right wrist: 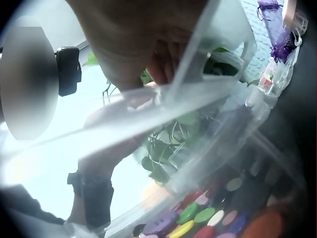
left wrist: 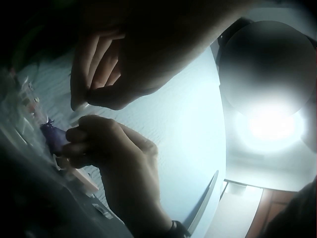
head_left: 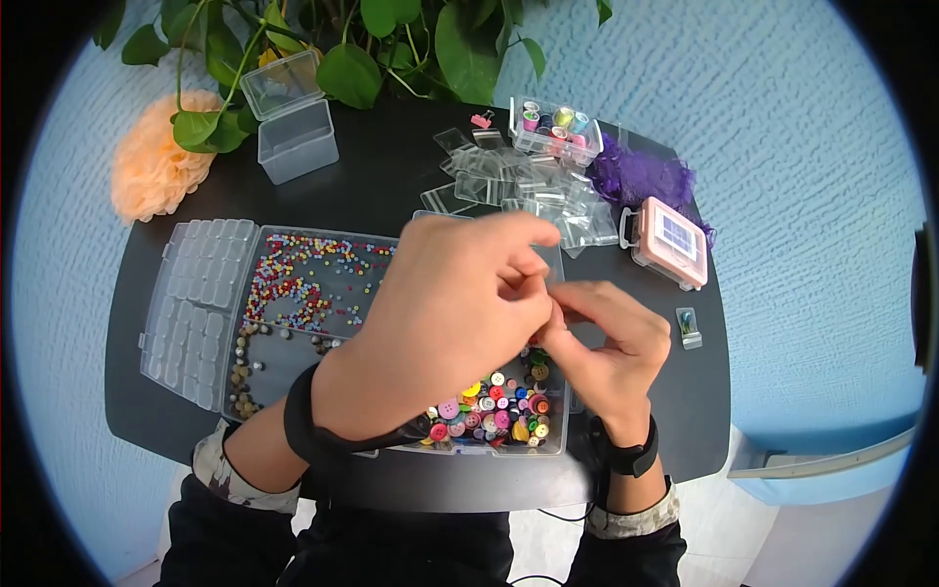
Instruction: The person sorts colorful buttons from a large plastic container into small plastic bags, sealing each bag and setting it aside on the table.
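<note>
head view: left hand [head_left: 455,293] and right hand [head_left: 611,344] meet over the divided box [head_left: 564,416], fingers curled, tips pinched together near the buttons [head_left: 487,403]! left wrist view: dim, thumbs and fingertips drawn tight, what they hold too dark to tell. right wrist view: there it is, clear plastic film [right wrist: 198,91] gripped at the fingertips, sweeping across above those bright buttons!

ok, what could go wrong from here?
1. The clear plastic pinched between left hand and right hand might slip; anything small dropped could vanish among the mixed buttons.
2. The left wristband crosses the open organizer's near edge; a low sweep could snag it and scatter loose beads.
</note>
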Tool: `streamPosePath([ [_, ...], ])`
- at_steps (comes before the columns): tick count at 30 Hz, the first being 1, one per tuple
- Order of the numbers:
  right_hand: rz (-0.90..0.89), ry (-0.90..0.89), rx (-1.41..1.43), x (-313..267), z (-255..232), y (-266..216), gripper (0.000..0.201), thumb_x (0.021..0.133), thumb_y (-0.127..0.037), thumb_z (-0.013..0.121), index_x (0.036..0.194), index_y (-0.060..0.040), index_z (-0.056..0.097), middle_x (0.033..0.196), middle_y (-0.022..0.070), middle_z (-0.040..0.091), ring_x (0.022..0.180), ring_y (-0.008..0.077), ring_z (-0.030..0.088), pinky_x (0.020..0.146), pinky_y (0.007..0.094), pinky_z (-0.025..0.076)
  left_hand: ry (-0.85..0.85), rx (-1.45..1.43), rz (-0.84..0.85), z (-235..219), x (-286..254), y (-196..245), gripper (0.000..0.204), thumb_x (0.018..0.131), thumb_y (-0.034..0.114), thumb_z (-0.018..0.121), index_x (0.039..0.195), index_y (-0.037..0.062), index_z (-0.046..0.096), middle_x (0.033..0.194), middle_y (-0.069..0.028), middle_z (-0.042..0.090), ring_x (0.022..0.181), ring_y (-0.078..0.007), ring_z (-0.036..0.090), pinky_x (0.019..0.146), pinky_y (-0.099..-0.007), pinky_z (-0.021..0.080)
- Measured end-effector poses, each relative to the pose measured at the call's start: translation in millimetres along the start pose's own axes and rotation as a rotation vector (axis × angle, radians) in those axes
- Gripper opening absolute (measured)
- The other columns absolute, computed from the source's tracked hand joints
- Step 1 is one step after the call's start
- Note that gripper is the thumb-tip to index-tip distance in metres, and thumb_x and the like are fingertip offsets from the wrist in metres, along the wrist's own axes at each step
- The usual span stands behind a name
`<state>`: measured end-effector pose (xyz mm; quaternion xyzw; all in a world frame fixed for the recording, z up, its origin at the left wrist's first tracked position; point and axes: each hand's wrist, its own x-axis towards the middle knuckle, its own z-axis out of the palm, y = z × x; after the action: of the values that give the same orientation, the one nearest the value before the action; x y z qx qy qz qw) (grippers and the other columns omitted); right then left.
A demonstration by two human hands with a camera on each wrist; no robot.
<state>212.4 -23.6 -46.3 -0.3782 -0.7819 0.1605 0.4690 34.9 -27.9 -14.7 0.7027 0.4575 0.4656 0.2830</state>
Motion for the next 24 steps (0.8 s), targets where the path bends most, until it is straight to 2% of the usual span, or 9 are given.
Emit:
streamPosePath([
  [1,0.008,0.054,0.103,2.8,2.7,-0.5,0.029,0.071,0.002,0.077,0.100,0.0037,0.071,0.083,0.0120,0.070,0.073,0.0176,0.069,0.062,0.0270,0.055,0.001,0.004,0.001,-4.2,2.2,0.7,0.029,0.077,-0.001,0.072,0.106,-0.0034,0.068,0.088,-0.0150,0.074,0.079,-0.0170,0.074,0.072,-0.0258,0.059],
  [2,0.015,0.108,0.206,5.4,4.4,-0.5,0.039,0.070,0.000,0.080,0.108,0.0033,0.070,0.093,0.0135,0.072,0.084,0.0205,0.070,0.069,0.0289,0.057,-0.045,-0.167,-0.122,-8.6,4.8,0.5,0.029,0.078,-0.001,0.072,0.107,-0.0043,0.068,0.089,-0.0133,0.074,0.081,-0.0150,0.073,0.074,-0.0253,0.058],
  [3,0.011,0.110,0.207,8.0,4.2,-1.2,0.039,0.070,0.000,0.080,0.108,0.0033,0.070,0.093,0.0135,0.072,0.084,0.0205,0.070,0.069,0.0289,0.057,-0.090,-0.338,-0.245,-13.2,7.5,1.0,0.029,0.079,-0.001,0.071,0.108,-0.0053,0.067,0.090,-0.0117,0.073,0.082,-0.0130,0.071,0.076,-0.0249,0.058],
  [4,-0.005,0.138,0.195,10.7,2.9,-3.2,0.048,0.068,-0.002,0.083,0.113,0.0030,0.068,0.101,0.0148,0.071,0.094,0.0234,0.068,0.076,0.0316,0.057,-0.141,-0.396,-0.325,-18.5,10.6,4.0,0.028,0.081,-0.002,0.071,0.108,-0.0072,0.066,0.091,-0.0099,0.072,0.085,-0.0110,0.069,0.079,-0.0241,0.056],
  [6,-0.018,0.131,0.149,13.5,-1.7,-6.7,0.058,0.064,-0.006,0.089,0.118,0.0026,0.067,0.113,0.0170,0.070,0.108,0.0293,0.065,0.089,0.0375,0.054,-0.183,-0.426,-0.320,-23.1,13.1,-0.1,0.028,0.081,-0.002,0.071,0.108,-0.0076,0.066,0.092,-0.0108,0.072,0.085,-0.0116,0.069,0.078,-0.0242,0.056],
  [10,-0.188,-0.037,0.008,8.6,-7.2,6.4,0.057,0.061,-0.007,0.089,0.114,0.0023,0.069,0.108,0.0170,0.072,0.102,0.0312,0.067,0.087,0.0378,0.054,-0.288,-0.517,-0.344,-25.4,15.8,0.4,0.027,0.082,-0.003,0.071,0.108,-0.0078,0.065,0.090,-0.0114,0.071,0.085,-0.0121,0.069,0.077,-0.0239,0.056],
  [13,-0.109,0.001,0.010,4.5,-8.6,7.5,0.053,0.060,-0.007,0.089,0.109,0.0028,0.071,0.104,0.0173,0.073,0.098,0.0306,0.069,0.086,0.0373,0.055,-0.377,-0.599,-0.345,-24.6,15.4,-2.4,0.025,0.083,-0.003,0.071,0.107,-0.0073,0.064,0.087,-0.0094,0.069,0.082,-0.0110,0.068,0.076,-0.0236,0.056],
  [18,-0.131,0.000,0.007,6.1,-7.1,5.2,0.053,0.059,-0.006,0.088,0.109,0.0020,0.071,0.102,0.0170,0.073,0.093,0.0294,0.070,0.082,0.0356,0.056,-0.351,-0.550,-0.352,-19.3,14.9,-7.2,0.021,0.082,-0.003,0.070,0.103,-0.0066,0.064,0.085,-0.0070,0.068,0.079,-0.0098,0.066,0.074,-0.0232,0.056],
  [24,-0.141,0.000,-0.059,9.1,-4.0,0.1,0.052,0.058,-0.006,0.088,0.108,-0.0006,0.073,0.099,0.0116,0.072,0.087,0.0266,0.066,0.077,0.0345,0.055,-0.350,-0.484,-0.354,-17.0,14.1,-10.2,0.013,0.082,-0.007,0.065,0.094,-0.0057,0.062,0.084,-0.0053,0.067,0.078,-0.0072,0.064,0.069,-0.0212,0.052],
])
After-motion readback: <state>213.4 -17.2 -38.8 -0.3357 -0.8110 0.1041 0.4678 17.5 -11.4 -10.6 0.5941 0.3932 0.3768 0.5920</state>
